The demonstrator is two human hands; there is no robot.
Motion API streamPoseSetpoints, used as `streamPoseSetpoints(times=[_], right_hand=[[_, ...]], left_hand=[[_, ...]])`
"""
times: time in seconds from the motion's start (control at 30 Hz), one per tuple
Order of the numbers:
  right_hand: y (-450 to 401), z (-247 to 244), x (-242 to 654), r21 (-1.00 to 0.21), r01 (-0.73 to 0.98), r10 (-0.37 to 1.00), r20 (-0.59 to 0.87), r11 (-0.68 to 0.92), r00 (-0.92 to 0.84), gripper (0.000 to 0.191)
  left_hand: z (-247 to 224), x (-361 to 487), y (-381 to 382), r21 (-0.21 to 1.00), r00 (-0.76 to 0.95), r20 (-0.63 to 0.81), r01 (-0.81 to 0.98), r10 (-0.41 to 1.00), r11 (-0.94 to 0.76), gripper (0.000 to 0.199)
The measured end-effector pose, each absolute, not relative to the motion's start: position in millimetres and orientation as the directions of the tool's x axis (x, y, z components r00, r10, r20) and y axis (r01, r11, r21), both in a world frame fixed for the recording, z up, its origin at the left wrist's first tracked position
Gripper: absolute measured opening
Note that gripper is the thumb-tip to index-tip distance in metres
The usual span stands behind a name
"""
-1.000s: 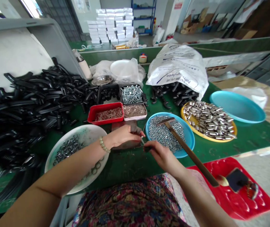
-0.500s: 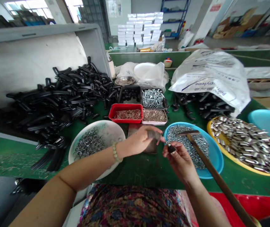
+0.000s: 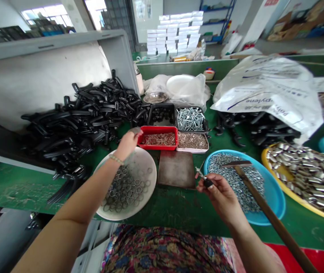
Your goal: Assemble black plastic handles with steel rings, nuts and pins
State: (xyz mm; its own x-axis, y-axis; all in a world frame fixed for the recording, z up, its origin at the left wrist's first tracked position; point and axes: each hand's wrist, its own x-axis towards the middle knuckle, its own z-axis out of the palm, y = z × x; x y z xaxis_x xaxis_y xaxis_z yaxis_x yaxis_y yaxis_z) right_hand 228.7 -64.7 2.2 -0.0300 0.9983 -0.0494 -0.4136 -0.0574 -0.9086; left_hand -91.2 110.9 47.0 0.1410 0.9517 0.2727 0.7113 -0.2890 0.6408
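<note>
- Metal-and-black part (image 3: 206, 181): was gripped in the right hand's (image 3: 221, 194) fingertips.
- White bowl (image 3: 140, 161): lay left of that grip.
- Left hand (image 3: 127, 145): was at the red tray's (image 3: 157, 147) left end; its grip cannot be told.
- Flat plate (image 3: 176, 170): lay just left of the grip.
- Blue basin (image 3: 277, 203): sat right, under the hammer (image 3: 252, 189).

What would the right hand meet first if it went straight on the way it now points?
The right hand points forward and left, so it would probably reach the flat, brown, metal-looking square plate first; the hand's height is unclear, so it might pass above.
</note>
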Motion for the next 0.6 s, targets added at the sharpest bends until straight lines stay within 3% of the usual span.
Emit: streamPoseSetpoints(times=[0.1,0.17,0.3,0.37,0.43,0.47,0.53,0.6], right_hand=[[-63,2,225,-0.895,-0.439,0.997,-0.079,-0.080,-0.022,0.018],[-61,3,220,-0.890,-0.446,0.996,-0.087,-0.089,-0.025,0.020],[-59,11,211,-0.893,-0.444,0.997,-0.064,-0.074,-0.038,0.021],[-59,15,211,-0.902,-0.427,0.998,-0.046,-0.056,-0.034,0.019],[-60,16,212,-0.927,-0.372,0.999,-0.035,-0.045,-0.034,0.017],[-61,17,212,-0.945,-0.324,0.999,-0.029,-0.042,-0.045,0.016],[-63,18,211,-0.981,-0.193,0.996,-0.004,-0.021,-0.088,0.012],[-65,23,208,-0.999,-0.018,0.986,0.038,0.036,-0.165,0.014]], left_hand=[[32,-136,147,0.397,0.282,0.158,0.859,0.946,-0.322,0.029],[31,-148,159,0.393,0.389,0.043,0.840,0.920,-0.373,0.024],[51,-150,163,0.701,0.409,0.135,0.605,0.902,-0.379,0.025],[65,-150,159,0.767,0.342,0.226,0.514,0.912,-0.383,0.028],[77,-145,149,0.866,0.205,0.239,0.397,0.949,-0.304,0.016],[81,-139,140,0.921,0.125,0.214,0.306,0.969,-0.243,0.009],[83,-116,113,0.994,0.062,0.058,0.093,0.996,-0.063,0.013],[80,-83,80,0.982,0.234,-0.184,0.004,0.955,0.188,0.012]])
